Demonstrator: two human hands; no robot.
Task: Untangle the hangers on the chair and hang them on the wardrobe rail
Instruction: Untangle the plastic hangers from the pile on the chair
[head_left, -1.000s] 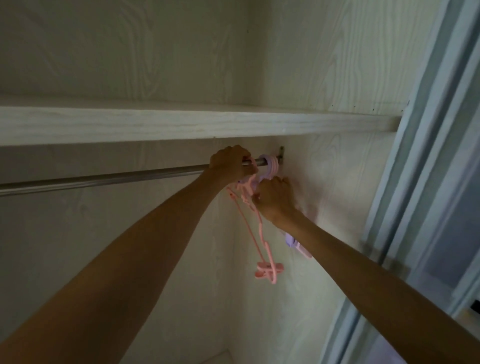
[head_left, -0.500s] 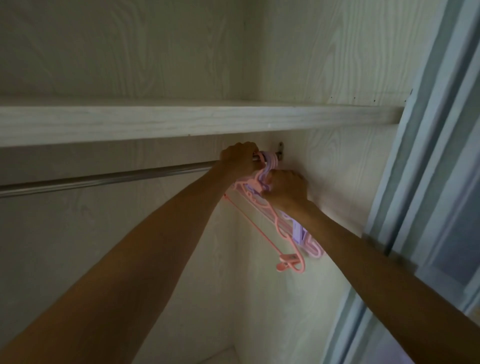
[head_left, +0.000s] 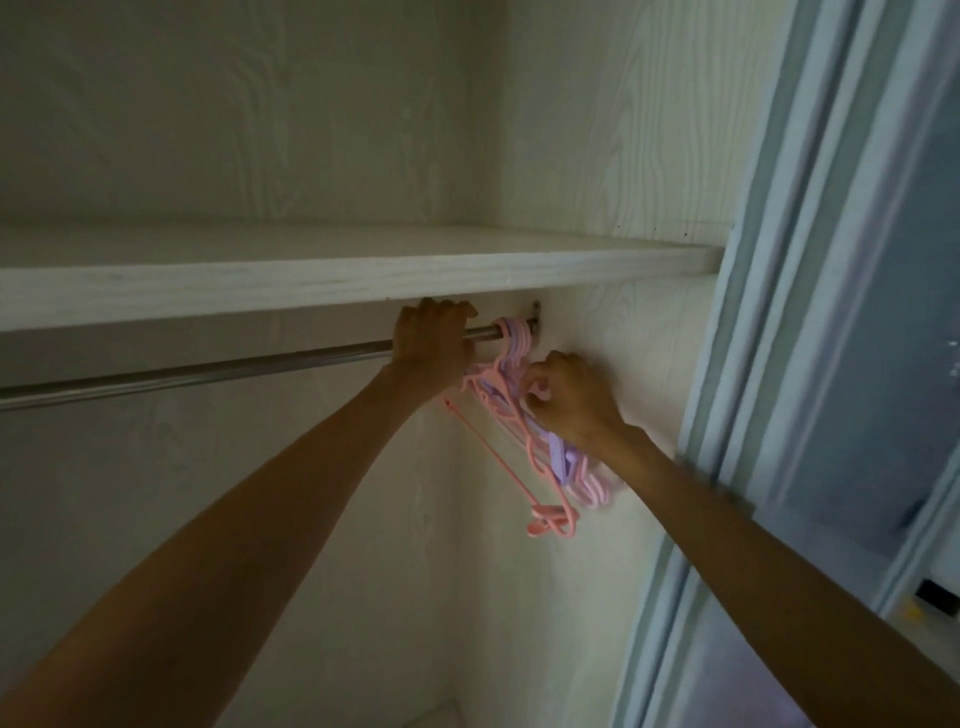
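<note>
Pale wood-grain walls close in a wardrobe, with a white wooden shelf across the top and a shiny metal rail just under it. A bunch of thin pink and purple plastic hangers sits on the far right end of the rail, hooks over the bar, right beside the side wall.

The left hand is wrapped around the rail, next to the hooks. The right hand pinches the hangers near their necks with curled fingers.

This looks like the hanging step, almost done. Next, I think the hangers need sliding left and spreading out.

Room is tight: the shelf edge is close above, and the wall touches the bunch. The long bare rail to the left has lots of space.
</note>
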